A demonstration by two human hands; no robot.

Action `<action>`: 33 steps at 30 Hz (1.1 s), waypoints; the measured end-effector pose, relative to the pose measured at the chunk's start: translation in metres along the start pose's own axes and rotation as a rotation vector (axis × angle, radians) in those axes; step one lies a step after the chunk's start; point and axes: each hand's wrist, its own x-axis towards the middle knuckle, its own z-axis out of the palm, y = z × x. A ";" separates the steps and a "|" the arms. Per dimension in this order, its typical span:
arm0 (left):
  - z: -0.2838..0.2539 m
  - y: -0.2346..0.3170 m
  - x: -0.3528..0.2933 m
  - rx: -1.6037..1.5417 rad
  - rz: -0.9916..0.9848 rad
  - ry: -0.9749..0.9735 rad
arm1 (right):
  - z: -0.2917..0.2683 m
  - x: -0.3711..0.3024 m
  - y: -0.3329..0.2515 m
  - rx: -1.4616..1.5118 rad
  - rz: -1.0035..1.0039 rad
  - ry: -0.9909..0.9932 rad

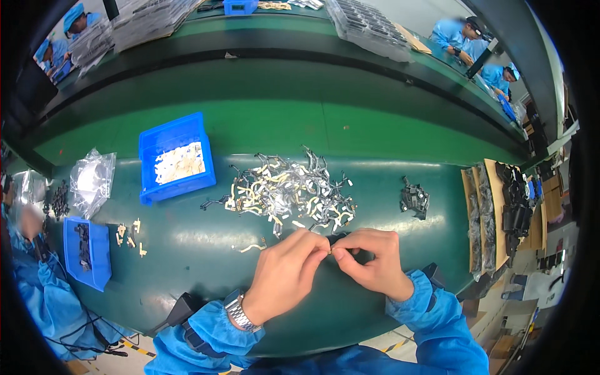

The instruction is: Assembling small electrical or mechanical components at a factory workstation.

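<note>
My left hand (284, 265) and my right hand (375, 259) meet over the green table's near middle, thumbs and fingertips pinched together. A small dark piece (338, 238) shows just behind the fingertips; most of what they hold is hidden. Beyond the hands lies a heap of small cream, white and dark grey strip-like parts (294, 190). One cream curved strip (253, 247) sits apart from the heap, left of my left hand. Off to the right is a little cluster of black parts (414, 197).
A blue bin (208, 178) holds cream pieces; another blue bin (103, 269) at left holds black ones. Several loose cream pieces (130, 237) and a clear plastic bag (92, 181) lie nearby. Cardboard trays (494, 219) with black parts stand at right. Other people work around.
</note>
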 end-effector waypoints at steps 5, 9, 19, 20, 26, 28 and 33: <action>-0.002 -0.004 0.001 -0.041 -0.006 0.029 | 0.005 0.003 0.006 0.028 0.007 -0.003; -0.010 -0.001 0.004 -0.036 0.008 0.139 | 0.001 0.005 0.015 0.136 0.084 0.189; -0.024 -0.028 0.007 0.086 0.146 0.457 | 0.090 0.168 -0.088 -0.121 -0.685 0.083; -0.019 -0.028 0.012 0.012 0.121 0.461 | 0.102 0.185 -0.075 -0.211 -0.643 0.043; -0.019 -0.016 0.011 -0.006 0.085 0.466 | 0.112 0.214 -0.073 -0.420 -0.511 -0.171; -0.019 -0.020 0.012 -0.025 0.098 0.473 | 0.108 0.212 -0.068 -0.430 -0.598 -0.149; -0.022 -0.013 0.013 -0.087 0.048 0.457 | 0.066 0.180 -0.076 -0.231 -0.542 -0.106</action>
